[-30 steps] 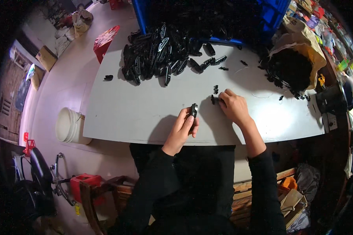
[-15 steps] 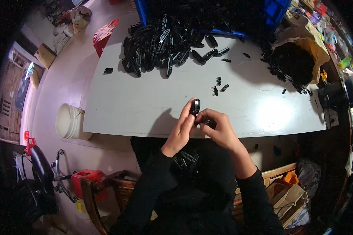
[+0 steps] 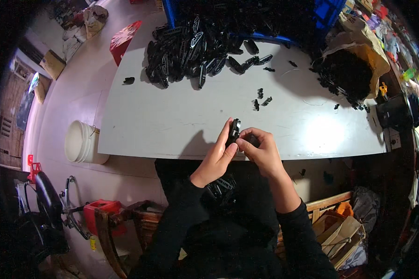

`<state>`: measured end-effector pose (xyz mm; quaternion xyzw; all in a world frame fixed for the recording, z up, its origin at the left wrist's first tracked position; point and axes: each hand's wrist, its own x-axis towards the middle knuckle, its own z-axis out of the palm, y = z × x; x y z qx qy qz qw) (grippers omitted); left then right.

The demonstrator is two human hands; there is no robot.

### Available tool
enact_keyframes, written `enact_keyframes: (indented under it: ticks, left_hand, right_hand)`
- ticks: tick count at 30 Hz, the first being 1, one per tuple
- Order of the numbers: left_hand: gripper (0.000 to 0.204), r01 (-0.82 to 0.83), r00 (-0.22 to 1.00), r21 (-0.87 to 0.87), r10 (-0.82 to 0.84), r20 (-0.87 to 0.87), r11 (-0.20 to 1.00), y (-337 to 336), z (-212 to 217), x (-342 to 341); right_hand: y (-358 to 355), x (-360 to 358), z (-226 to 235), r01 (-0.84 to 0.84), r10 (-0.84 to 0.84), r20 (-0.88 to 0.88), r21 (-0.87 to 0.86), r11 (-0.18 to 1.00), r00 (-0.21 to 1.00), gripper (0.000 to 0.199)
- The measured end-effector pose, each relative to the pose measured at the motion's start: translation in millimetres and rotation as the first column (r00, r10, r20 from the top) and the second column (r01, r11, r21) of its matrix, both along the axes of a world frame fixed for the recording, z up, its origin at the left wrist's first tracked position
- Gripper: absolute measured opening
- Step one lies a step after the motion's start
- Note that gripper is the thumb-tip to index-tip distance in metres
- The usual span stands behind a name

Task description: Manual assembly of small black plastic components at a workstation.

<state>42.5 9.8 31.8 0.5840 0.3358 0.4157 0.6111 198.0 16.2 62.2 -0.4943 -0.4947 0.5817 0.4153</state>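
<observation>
Above the table's near edge, my left hand (image 3: pixel 217 155) grips a glossy black elongated plastic piece (image 3: pixel 236 126) and holds it upright between thumb and fingers. My right hand (image 3: pixel 261 149) meets it from the right, thumb and forefinger pinched against its lower end. Something dark (image 3: pixel 252 139) shows inside the curled right fingers, too shaded to name. Past my hands lie a few small black toothed pieces (image 3: pixel 256 105) on the white table (image 3: pixel 158 116). Similar long black pieces (image 3: pixel 186 56) form a heap at the back left.
A blue crate (image 3: pixel 326 18) of black parts stands at the back. Small black pieces spill from an open sack (image 3: pixel 379 58) on the right. More black pieces (image 3: pixel 222 186) rest on my lap. A white bucket (image 3: pixel 79 142) stands left of the table, near a red stool (image 3: pixel 100 216).
The piece in my left hand has tilted slightly right. My right fingers have shifted up and closed in against it, and the dark item in them shows less.
</observation>
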Motion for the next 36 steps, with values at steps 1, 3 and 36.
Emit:
enact_keyframes:
  ticks: [1, 3, 36]
  left_hand:
    - [0.058, 0.002, 1.0, -0.001, -0.002, 0.001, 1.0, -0.9, 2.2, 0.1]
    - [0.057, 0.02, 1.0, -0.133, -0.018, 0.014, 0.991, -4.4, 11.0, -1.4]
    - [0.027, -0.225, 0.449, 0.731, 0.735, -0.509, 0.644, 152.9, -26.6, -38.3]
  right_hand:
    - [-0.9, 0.5, 0.1, 0.002, -0.002, 0.001, -0.001, 1.0, 1.0, 0.013]
    - [-2.5, -0.5, 1.7, -0.006, 0.005, -0.017, -0.029, 1.0, 1.0, 0.013]
    - [16.6, 5.4, -19.4, -0.064, -0.245, 0.591, 0.452, 0.89, 0.769, 0.025]
